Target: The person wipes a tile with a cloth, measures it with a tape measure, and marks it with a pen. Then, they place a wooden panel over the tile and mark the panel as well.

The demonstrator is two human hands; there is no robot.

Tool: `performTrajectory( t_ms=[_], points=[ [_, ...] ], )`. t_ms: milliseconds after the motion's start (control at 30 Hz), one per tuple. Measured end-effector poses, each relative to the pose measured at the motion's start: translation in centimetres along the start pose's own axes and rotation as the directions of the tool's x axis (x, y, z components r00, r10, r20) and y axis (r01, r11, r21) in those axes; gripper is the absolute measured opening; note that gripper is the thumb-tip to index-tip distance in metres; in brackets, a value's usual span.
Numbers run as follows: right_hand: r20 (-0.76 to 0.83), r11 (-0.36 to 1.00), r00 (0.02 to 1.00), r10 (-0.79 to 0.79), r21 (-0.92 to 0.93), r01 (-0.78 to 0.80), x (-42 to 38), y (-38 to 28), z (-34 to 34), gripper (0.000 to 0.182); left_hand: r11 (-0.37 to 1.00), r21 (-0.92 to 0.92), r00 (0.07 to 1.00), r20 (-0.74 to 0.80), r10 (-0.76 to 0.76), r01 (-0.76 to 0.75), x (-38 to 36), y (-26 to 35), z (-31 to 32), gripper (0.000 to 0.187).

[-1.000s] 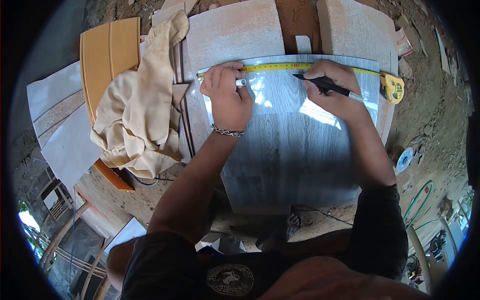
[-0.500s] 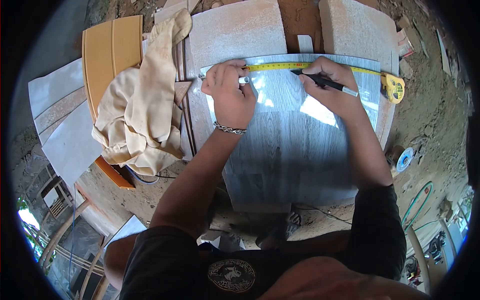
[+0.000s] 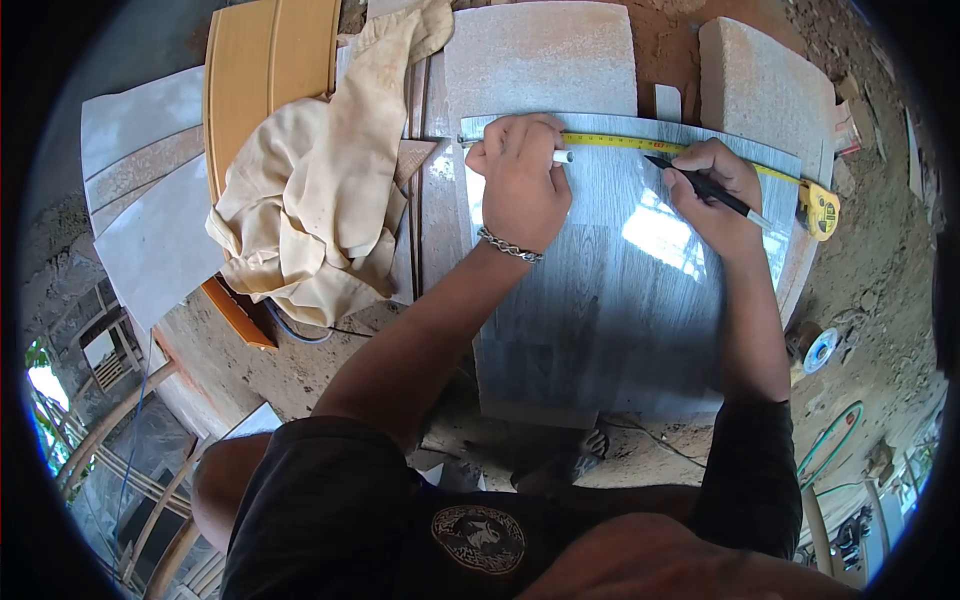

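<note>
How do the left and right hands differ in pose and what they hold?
The left hand curls over the tape blade, holding a small white cylinder; the right hand pinches a black marker, tip beside the blade. The left hand has a chain bracelet at its wrist; the right hand has none. Both are over the grey wood-look panel.

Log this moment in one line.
left hand: holds white-ended item, over yellow tape | right hand: holds black pen beside tape | tape: across tile

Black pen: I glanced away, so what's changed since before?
The view swung left, shifting everything right. The tip of the black pen moved slightly nearer the tape measure. Nothing was grasped or released: the right hand keeps the pen, the left hand a small white cylinder.
</note>
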State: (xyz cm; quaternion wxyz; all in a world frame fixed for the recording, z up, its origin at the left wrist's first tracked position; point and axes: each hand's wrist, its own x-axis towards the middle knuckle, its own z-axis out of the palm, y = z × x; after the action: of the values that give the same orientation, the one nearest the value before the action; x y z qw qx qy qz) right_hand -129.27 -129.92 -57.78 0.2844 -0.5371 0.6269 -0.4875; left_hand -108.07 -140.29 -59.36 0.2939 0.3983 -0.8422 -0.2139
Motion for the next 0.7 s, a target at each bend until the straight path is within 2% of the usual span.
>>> performTrajectory(
  t_ms=[167, 300, 467, 700],
  points=[
    [0.027, 0.995, 0.998, -0.053, -0.084, 0.055, 0.22, -0.39, 0.12, 0.016, 0.999, 0.021, 0.999, 0.030, 0.034, -0.035, -0.23, -0.11, 0.32, 0.032],
    [0.072, 0.996, 0.997, -0.027, -0.088, 0.034, 0.31, -0.33, -0.27, 0.014, 0.995, 0.084, 0.998, 0.047, 0.050, -0.054, -0.27, 0.15, -0.03, 0.033],
    [0.070, 0.993, 0.997, -0.028, -0.116, 0.036, 0.43, -0.20, -0.35, 0.013, 0.981, 0.096, 0.986, 0.035, 0.163, -0.166, -0.58, 0.42, 0.28, 0.028],
    [0.071, 0.994, 0.997, -0.037, -0.102, 0.044, 0.54, -0.26, -0.34, 0.012, 0.983, 0.110, 0.989, 0.013, 0.149, -0.150, -0.34, 0.70, 0.41, 0.024]
  ],
)
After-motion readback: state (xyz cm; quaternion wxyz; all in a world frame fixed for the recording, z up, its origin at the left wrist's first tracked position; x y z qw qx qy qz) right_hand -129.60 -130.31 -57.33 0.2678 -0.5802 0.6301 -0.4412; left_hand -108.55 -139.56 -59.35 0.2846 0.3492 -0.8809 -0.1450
